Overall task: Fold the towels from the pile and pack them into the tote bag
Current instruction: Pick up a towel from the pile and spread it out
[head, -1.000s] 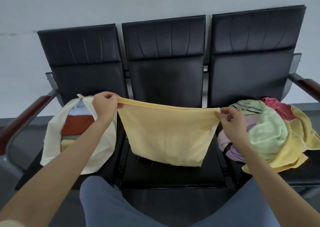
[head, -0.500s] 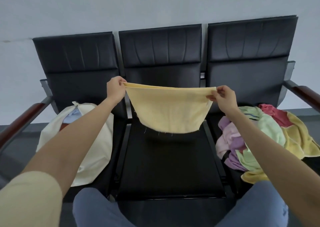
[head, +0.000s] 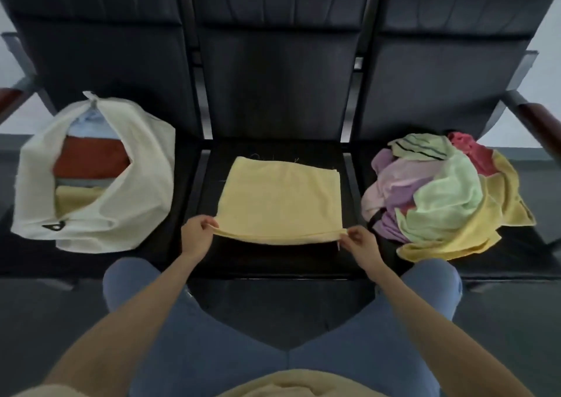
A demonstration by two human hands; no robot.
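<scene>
A pale yellow towel, folded in half, lies flat on the middle black seat. My left hand pinches its near left corner and my right hand pinches its near right corner, with the near edge lifted slightly off the seat. A cream tote bag stands on the left seat, its mouth gaping; folded towels in light blue, rust red, grey and yellow are stacked inside. The pile of unfolded towels, lilac, mint, pink and yellow, sits on the right seat.
Three joined black chairs with high backrests stand against a pale wall. Wood-topped armrests stick out at the far left and far right. My knees in blue trousers are close to the middle seat's front edge.
The yellow towel, held up in the air by both hands before, has been lowered and spread flat on the middle seat. Both hands came down and toward me, still pinching its corners.
</scene>
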